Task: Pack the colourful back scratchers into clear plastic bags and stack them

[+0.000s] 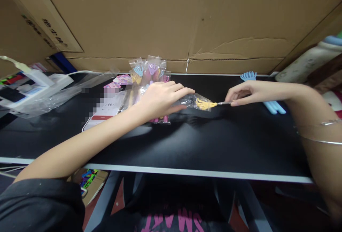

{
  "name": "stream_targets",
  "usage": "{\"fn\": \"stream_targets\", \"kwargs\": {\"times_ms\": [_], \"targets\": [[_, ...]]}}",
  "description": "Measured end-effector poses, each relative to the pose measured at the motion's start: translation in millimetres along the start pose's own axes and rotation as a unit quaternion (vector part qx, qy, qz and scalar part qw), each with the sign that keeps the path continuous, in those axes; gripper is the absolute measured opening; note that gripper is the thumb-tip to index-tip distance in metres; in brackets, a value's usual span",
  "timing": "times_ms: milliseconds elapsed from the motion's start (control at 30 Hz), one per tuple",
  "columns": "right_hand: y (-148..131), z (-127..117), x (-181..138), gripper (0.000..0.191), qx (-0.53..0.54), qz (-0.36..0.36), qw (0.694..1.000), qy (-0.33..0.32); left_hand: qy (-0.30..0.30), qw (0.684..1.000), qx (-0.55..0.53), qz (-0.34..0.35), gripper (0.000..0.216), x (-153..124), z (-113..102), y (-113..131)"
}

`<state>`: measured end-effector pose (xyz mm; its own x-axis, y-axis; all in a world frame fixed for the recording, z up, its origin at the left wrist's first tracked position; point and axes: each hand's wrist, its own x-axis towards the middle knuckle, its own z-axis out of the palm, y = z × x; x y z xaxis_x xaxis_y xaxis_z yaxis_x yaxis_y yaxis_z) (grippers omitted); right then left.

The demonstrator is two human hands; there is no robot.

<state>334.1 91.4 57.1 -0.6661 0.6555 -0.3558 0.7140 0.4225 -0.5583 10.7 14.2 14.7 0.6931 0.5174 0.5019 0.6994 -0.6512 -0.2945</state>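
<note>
Between my hands is a back scratcher (205,104) with a yellow hand-shaped head and a thin metal rod. My right hand (240,93) pinches the rod between thumb and fingers. The yellow head lies inside the mouth of a clear plastic sleeve (187,100), and my left hand (163,96) is closed on that sleeve. Beneath and behind my left hand lies a pile of bagged back scratchers (152,69) in blue, purple, yellow and pink. Light blue back scratchers (271,107) lie on the table, partly hidden behind my right wrist.
A lit phone (103,118) and pink printed cards (123,79) lie left of the pile. Further left are a white power strip (34,91) and clear plastic bags (77,89). Cardboard (171,22) walls the back. A pale rolled item (307,61) stands at right.
</note>
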Motion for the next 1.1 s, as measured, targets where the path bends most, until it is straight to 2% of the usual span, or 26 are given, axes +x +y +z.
{"fn": "stream_targets", "kwargs": {"times_ms": [333, 600, 900, 1100], "targets": [[-2.3, 7.8, 9.6, 0.043, 0.002, -0.018, 0.999, 0.037, -0.019, 1.000, -0.014, 0.004, 0.039, 0.2, 0.0, 0.3], [-0.5, 13.0, 16.7, 0.040, 0.007, -0.034, 0.998, 0.050, -0.010, 1.000, -0.019, 0.006, 0.041, 0.2, 1.4, 0.1], [-10.4, 19.1, 20.0, 0.041, -0.001, -0.049, 0.995, 0.086, -0.020, 0.999, -0.027, 0.015, 0.037, -0.3, 2.3, 0.7], [-10.9, 23.6, 22.3, 0.043, -0.003, -0.082, 0.991, 0.109, -0.006, 1.000, -0.024, 0.016, 0.033, -0.9, 2.5, 0.4]]}}
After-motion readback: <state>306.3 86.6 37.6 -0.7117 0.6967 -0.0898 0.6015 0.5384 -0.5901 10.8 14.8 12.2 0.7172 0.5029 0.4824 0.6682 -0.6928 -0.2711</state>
